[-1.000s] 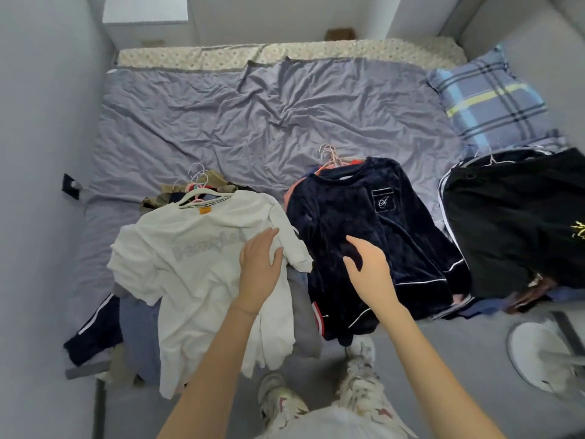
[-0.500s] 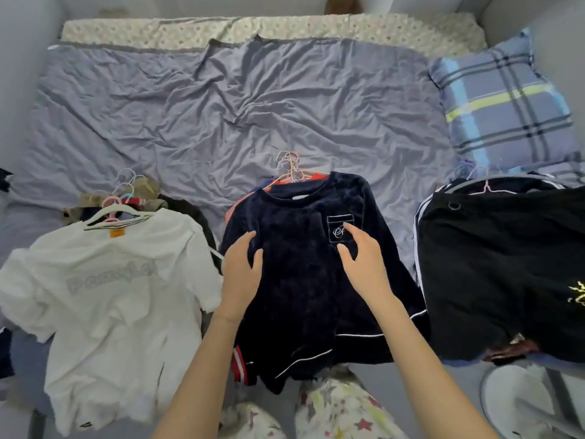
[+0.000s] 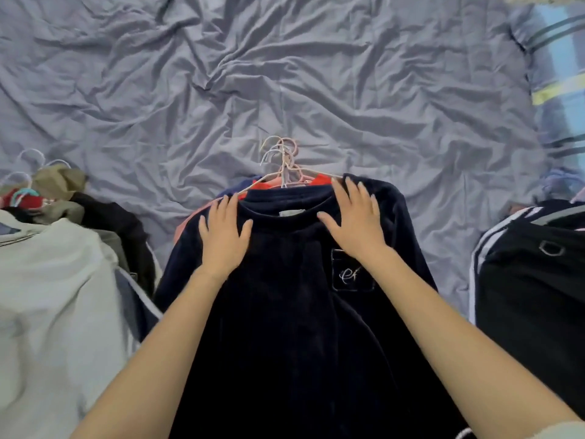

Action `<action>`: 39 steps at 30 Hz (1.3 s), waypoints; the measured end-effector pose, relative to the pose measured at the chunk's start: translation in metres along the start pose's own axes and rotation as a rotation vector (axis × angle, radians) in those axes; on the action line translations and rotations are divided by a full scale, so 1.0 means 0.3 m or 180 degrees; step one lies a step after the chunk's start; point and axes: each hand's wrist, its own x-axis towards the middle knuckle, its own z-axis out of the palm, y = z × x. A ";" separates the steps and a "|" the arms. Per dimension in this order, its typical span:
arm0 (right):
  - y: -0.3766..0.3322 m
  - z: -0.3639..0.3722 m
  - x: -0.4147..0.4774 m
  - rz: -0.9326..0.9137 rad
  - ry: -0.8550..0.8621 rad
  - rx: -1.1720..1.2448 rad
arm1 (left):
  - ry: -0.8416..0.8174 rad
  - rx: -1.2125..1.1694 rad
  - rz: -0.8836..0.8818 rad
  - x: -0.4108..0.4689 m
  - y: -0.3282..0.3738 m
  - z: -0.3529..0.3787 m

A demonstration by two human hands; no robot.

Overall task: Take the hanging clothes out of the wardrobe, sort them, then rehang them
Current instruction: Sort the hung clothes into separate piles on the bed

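A dark navy velvet sweatshirt point(image 3: 285, 312) with a small embroidered chest patch lies on top of the middle pile on the bed. My left hand point(image 3: 223, 237) lies flat on its left shoulder, fingers straight. My right hand point(image 3: 354, 221) presses flat on its right shoulder near the collar. Several thin hanger hooks point(image 3: 281, 156) stick out above the collar, with red and orange garments point(image 3: 269, 184) under the sweatshirt. A white T-shirt point(image 3: 47, 296) tops the left pile. A black garment with white stripes point(image 3: 538, 280) tops the right pile.
The wrinkled grey-lilac bed sheet point(image 3: 285, 74) stretches beyond the piles. A plaid blue pillow point(image 3: 560, 74) lies at the far right. More hanger hooks and olive and red clothes point(image 3: 47, 188) sit at the top of the left pile.
Both hands have slid up the navy sweatshirt from its chest to its shoulders, and the view has moved closer to the middle pile.
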 end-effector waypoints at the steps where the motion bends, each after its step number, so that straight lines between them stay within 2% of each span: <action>1: 0.010 0.028 0.062 -0.0037 0.0076 -0.0093 | 0.0051 0.0065 0.0027 0.058 -0.026 0.028; 5: 0.051 0.106 0.248 -0.0048 0.0126 -0.0365 | 0.0188 0.0087 0.0029 0.187 -0.120 0.113; 8: 0.087 0.133 0.306 0.0100 0.0174 -0.0285 | 0.0449 0.0165 0.0040 0.198 -0.143 0.148; 11: 0.103 0.136 0.271 -0.0002 0.0509 -0.0013 | 0.0644 0.0017 -0.0108 0.156 -0.133 0.130; 15: 0.106 0.069 0.155 -0.0250 0.0573 0.0340 | 0.0856 -0.0632 0.0191 -0.011 -0.112 0.035; 20: 0.080 -0.077 -0.098 -0.0450 0.0465 0.0676 | 0.0873 -0.1106 0.0052 -0.304 -0.053 -0.102; 24: 0.017 -0.213 -0.364 -0.0312 0.0536 0.0756 | 0.0749 -0.1375 0.0254 -0.489 -0.002 -0.251; 30: -0.138 -0.400 -0.859 0.0123 0.1142 0.1416 | 0.0552 -0.1577 0.0420 -0.799 0.030 -0.492; 39: -0.292 -0.607 -1.434 0.0223 0.1551 0.1553 | 0.0921 -0.1609 0.0591 -1.363 0.083 -0.761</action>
